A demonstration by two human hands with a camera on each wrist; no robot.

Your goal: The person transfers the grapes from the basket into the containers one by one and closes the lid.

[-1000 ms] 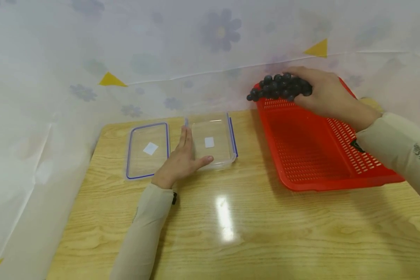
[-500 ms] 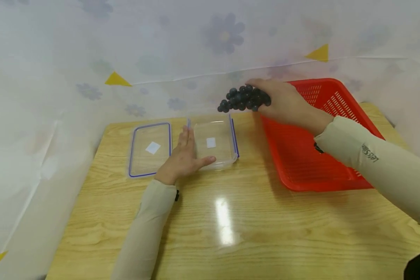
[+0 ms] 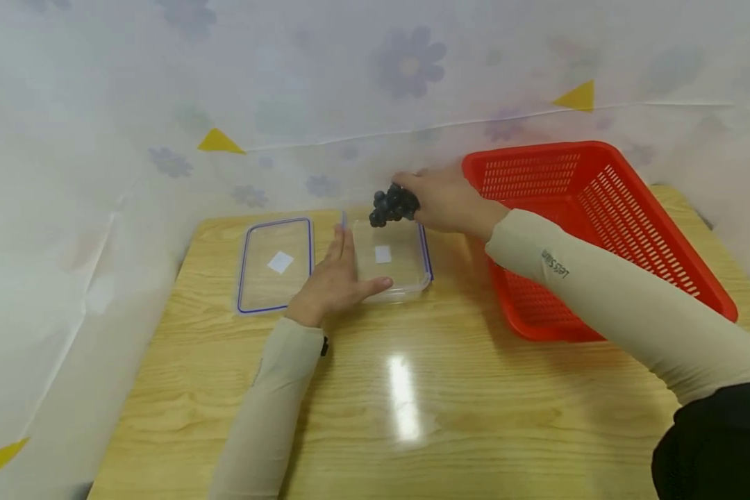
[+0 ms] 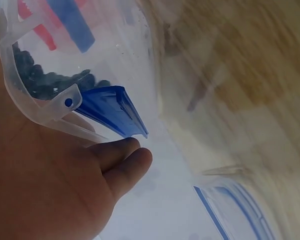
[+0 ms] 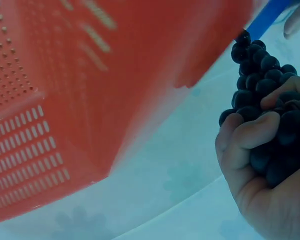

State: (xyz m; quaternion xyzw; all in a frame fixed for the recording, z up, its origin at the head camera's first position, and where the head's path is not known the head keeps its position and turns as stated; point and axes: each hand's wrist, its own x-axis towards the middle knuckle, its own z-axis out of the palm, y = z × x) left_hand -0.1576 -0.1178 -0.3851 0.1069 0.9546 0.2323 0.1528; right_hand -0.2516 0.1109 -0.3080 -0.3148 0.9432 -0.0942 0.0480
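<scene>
My right hand [image 3: 446,200] grips a bunch of dark grapes [image 3: 392,205] above the far part of a clear plastic food container [image 3: 406,267]. In the right wrist view the fingers curl round the grapes [image 5: 264,75], whose narrow end points away from the palm. The left hand [image 3: 332,286] lies along the container's left side, fingers extended and thumb over the near rim. From the left wrist view, a blue clip flap [image 4: 112,107] hangs from the container beside the fingertips, and grapes show through its clear wall.
A clear lid with a blue seal [image 3: 259,288] lies flat left of the container, bearing a white label. At the right stands a red perforated plastic basket [image 3: 637,201], with my right forearm across it. A flower-patterned sheet [image 3: 325,83] backs the wooden table [image 3: 475,417].
The right hand has carried the grapes leftward and lower, from above the red basket to above the container. The left hand has stayed at the container's side.
</scene>
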